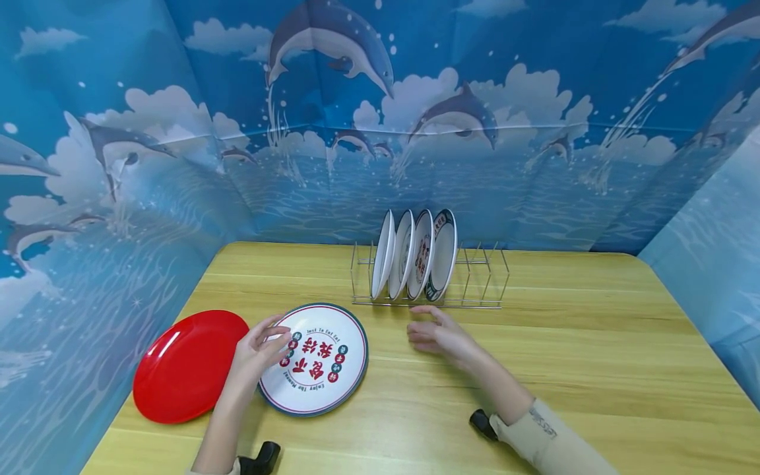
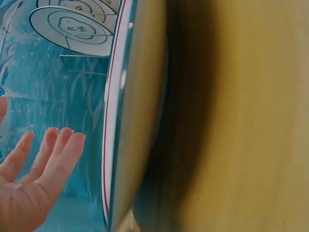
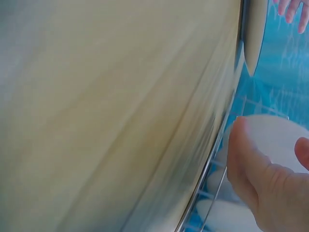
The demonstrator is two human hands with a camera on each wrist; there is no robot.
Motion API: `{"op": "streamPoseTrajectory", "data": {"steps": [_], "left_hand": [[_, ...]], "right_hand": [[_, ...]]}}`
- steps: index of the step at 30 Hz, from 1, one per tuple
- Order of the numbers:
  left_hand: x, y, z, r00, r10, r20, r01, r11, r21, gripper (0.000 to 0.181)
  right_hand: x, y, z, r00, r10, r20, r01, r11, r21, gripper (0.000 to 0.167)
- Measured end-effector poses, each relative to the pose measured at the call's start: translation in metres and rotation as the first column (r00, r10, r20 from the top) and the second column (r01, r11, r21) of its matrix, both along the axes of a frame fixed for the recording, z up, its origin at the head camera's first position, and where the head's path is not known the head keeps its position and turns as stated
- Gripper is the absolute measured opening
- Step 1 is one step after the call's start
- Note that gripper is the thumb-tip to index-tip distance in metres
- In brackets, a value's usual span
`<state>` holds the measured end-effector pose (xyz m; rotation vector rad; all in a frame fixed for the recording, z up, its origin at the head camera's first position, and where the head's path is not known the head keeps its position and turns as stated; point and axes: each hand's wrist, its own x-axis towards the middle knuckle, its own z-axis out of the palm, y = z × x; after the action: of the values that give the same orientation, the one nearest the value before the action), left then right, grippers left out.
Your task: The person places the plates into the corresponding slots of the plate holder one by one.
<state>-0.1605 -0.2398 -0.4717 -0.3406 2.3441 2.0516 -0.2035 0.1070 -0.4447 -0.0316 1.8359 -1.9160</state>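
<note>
A white plate with a blue-green rim and red lettering lies on the table, its edge seeming doubled. My left hand is over its left edge, fingers loosely bent; in the left wrist view the hand has its fingers spread beside the plate's rim, apart from it. My right hand, holding nothing, is just in front of a wire rack where several plates stand on edge. In the right wrist view the hand has bent fingers near the rack's wires.
A red plate lies at the left of the wooden table, partly beside my left forearm. Behind the table hangs a blue cloth printed with dolphins. The rack's right-hand slots hold no plates.
</note>
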Motion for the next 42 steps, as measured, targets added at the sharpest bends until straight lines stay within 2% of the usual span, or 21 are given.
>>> {"op": "streamPoseTrajectory", "data": {"steps": [8, 13, 17, 22, 27, 30, 36, 42], "left_hand": [[0.046, -0.008, 0.025, 0.999, 0.013, 0.033, -0.013, 1.0, -0.025, 0.064], [0.062, -0.016, 0.024, 0.997, 0.037, 0.071, -0.036, 0.999, -0.017, 0.062], [0.07, -0.021, 0.02, 0.992, 0.066, 0.109, -0.066, 0.998, -0.003, 0.061], [0.076, -0.02, 0.019, 0.975, 0.071, 0.212, -0.066, 0.997, -0.03, 0.063], [0.076, -0.016, 0.015, 0.963, 0.019, 0.27, -0.032, 0.999, 0.042, 0.064], [0.072, -0.015, 0.012, 0.961, 0.0, 0.276, -0.023, 0.996, 0.082, 0.065], [0.066, -0.015, 0.004, 0.97, -0.051, 0.236, 0.023, 0.992, 0.12, 0.068], [0.061, -0.013, -0.001, 0.974, -0.053, 0.22, 0.029, 0.993, 0.111, 0.069]], "right_hand": [[-0.003, -0.025, -0.002, 0.998, 0.063, 0.006, -0.063, 0.997, 0.035, 0.05], [-0.004, -0.039, -0.003, 0.994, 0.114, 0.003, -0.114, 0.992, 0.054, 0.051], [-0.004, -0.048, -0.005, 0.99, 0.138, 0.012, -0.138, 0.989, 0.051, 0.052], [-0.004, -0.058, -0.008, 0.984, 0.18, 0.016, -0.18, 0.983, 0.04, 0.053], [-0.005, -0.066, -0.009, 0.974, 0.224, 0.039, -0.224, 0.975, 0.004, 0.055], [-0.005, -0.07, -0.01, 0.969, 0.238, 0.061, -0.237, 0.971, -0.028, 0.057], [-0.004, -0.078, -0.012, 0.956, 0.282, 0.087, -0.274, 0.958, -0.09, 0.06], [-0.004, -0.082, -0.015, 0.95, 0.303, 0.073, -0.299, 0.952, -0.06, 0.06]]}}
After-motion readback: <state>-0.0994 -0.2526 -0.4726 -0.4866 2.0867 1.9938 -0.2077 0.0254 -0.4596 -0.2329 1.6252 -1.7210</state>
